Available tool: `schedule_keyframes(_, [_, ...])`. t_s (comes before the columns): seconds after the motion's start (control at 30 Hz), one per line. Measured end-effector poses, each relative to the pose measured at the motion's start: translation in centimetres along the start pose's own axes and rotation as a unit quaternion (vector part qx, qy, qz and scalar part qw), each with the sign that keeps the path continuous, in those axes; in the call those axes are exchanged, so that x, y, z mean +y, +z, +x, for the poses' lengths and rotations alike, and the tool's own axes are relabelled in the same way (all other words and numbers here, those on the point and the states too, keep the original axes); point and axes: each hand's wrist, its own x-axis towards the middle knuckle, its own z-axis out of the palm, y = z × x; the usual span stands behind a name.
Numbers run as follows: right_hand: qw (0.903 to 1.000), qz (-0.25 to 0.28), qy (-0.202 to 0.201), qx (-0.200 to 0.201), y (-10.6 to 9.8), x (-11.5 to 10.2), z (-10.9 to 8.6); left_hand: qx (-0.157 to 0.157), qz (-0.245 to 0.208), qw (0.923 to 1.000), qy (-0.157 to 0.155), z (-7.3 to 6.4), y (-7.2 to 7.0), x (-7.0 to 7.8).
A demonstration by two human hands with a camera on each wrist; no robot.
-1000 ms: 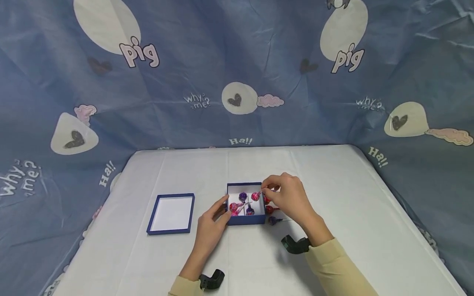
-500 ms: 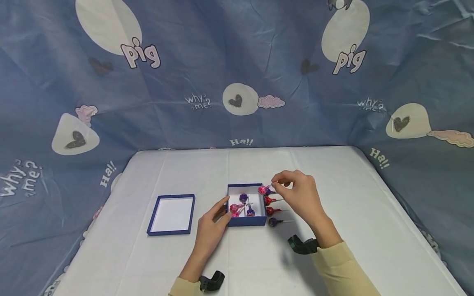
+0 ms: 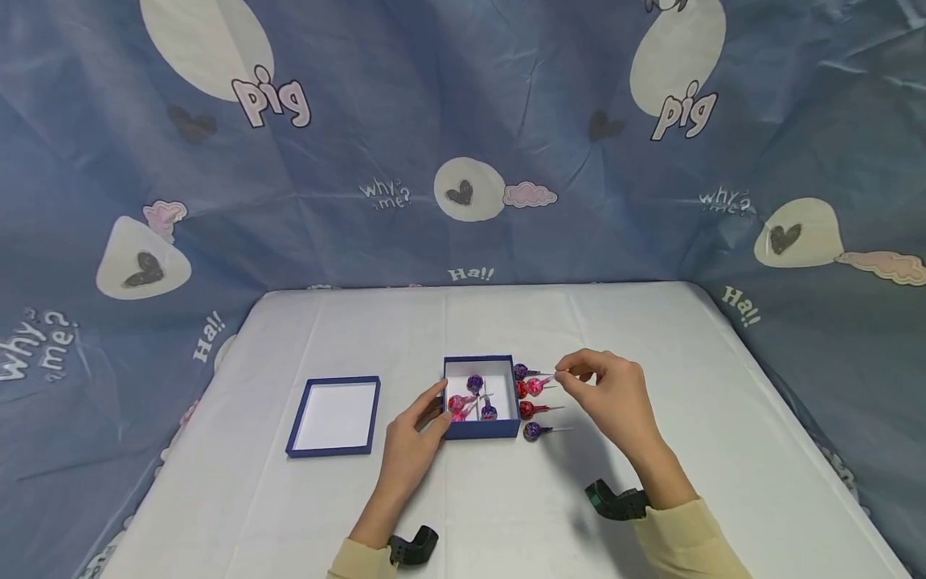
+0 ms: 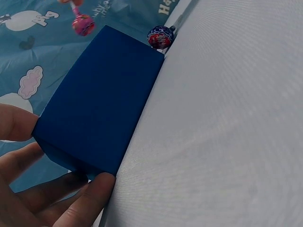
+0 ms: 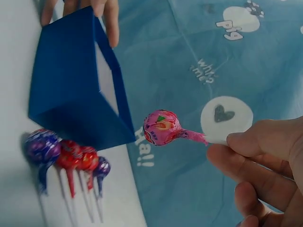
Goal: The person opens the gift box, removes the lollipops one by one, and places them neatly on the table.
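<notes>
A blue open-topped box (image 3: 482, 430) with a white inside stands mid-table. My left hand (image 3: 414, 444) grips its left side, fingers and thumb at the corner, as the left wrist view shows. Inside lie purple lollipops (image 3: 474, 383) and pink ones (image 3: 456, 404). My right hand (image 3: 615, 398), right of the box, pinches a pink lollipop (image 5: 161, 126) by its stick between thumb and forefinger, its head pointing at the box. Along the box's right side lies a row of wrapped lollipops: a purple one (image 5: 42, 145), a red one (image 5: 69, 153), another red one and another purple one.
A shallow blue lid (image 3: 334, 453) with a white inside lies left of the box. A white cloth (image 3: 463, 515) covers the table. Behind it hangs a blue printed curtain (image 3: 362, 241). Each wrist wears a black camera (image 3: 615, 502).
My right hand has lifted the pink lollipop out of the box and carried it right, over the row beside the box. My left hand has stayed on the box.
</notes>
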Motion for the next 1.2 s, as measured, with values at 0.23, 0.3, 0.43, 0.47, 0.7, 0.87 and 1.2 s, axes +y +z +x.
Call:
schedule_keyframes(0.23, [0.9996, -0.011, 0.023, -0.009, -0.3, 1.2, -1.2, 0.000, 0.002, 1.0000, 0.004, 0.1, 0.1, -0.3])
schedule_keyframes(0.3, [0.9995, -0.012, 0.029, -0.010, -0.4, 1.4, -1.6, 0.000, 0.002, 1.0000, 0.005, 0.0, 0.1, -0.3])
schedule_keyframes(0.43, [0.9992, -0.005, 0.034, -0.020, -0.4, 1.8, -2.7, 0.002, 0.003, 1.0000, 0.003, -0.2, 0.0, -0.3])
schedule_keyframes(0.47, [0.9991, -0.002, 0.034, -0.024, -0.3, 1.9, -3.0, 0.002, 0.003, 1.0000, 0.002, -0.3, 0.0, -0.3])
schedule_keyframes(0.7, [0.9980, 0.015, 0.040, -0.046, 0.3, 2.5, -4.2, 0.003, 0.003, 1.0000, 0.007, -0.1, 0.1, -0.3])
schedule_keyframes(0.87, [0.9965, 0.025, 0.056, -0.058, 0.7, 2.8, -4.8, -0.005, -0.004, 0.9999, 0.009, 0.3, 0.2, -0.1])
schedule_keyframes(1.2, [0.9882, 0.050, 0.110, -0.095, 1.9, 3.4, -6.1, 0.001, -0.001, 1.0000, 0.004, 0.0, 0.0, -0.4])
